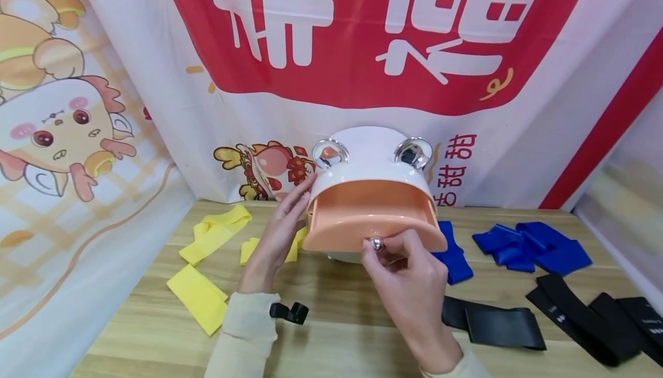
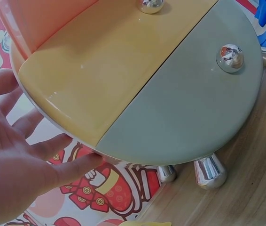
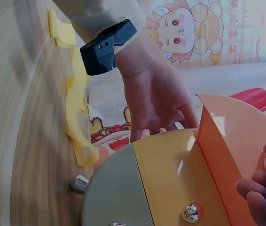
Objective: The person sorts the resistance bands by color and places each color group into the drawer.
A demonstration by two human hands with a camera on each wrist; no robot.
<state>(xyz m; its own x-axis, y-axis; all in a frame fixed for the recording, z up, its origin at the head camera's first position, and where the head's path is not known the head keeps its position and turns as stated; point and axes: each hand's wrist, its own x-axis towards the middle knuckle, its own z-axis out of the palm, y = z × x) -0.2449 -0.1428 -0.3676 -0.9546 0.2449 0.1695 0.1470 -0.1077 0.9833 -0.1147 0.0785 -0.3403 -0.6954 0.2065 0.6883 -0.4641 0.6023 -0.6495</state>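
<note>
A white rounded drawer box (image 1: pixel 370 142) with silver rings on top stands on the table, its orange top drawer (image 1: pixel 331 237) pulled partway out. My right hand (image 1: pixel 414 286) pinches that drawer's silver ball knob (image 1: pixel 376 244) between thumb and fingers. My left hand (image 1: pixel 279 237) rests against the box's left side, its fingers extended along the edge. Below the orange drawer, the yellow drawer (image 2: pixel 90 70) and the grey-green drawer (image 2: pixel 184 103) are closed, each with a silver knob. Short silver feet (image 2: pixel 210 172) hold the box up.
Yellow bands (image 1: pixel 199 297) lie on the wooden table (image 1: pixel 331 332) to the left. To the right are blue bands (image 1: pixel 556 248) and black bands (image 1: pixel 507 326). A printed cloth (image 1: pixel 290 96) hangs close behind the box.
</note>
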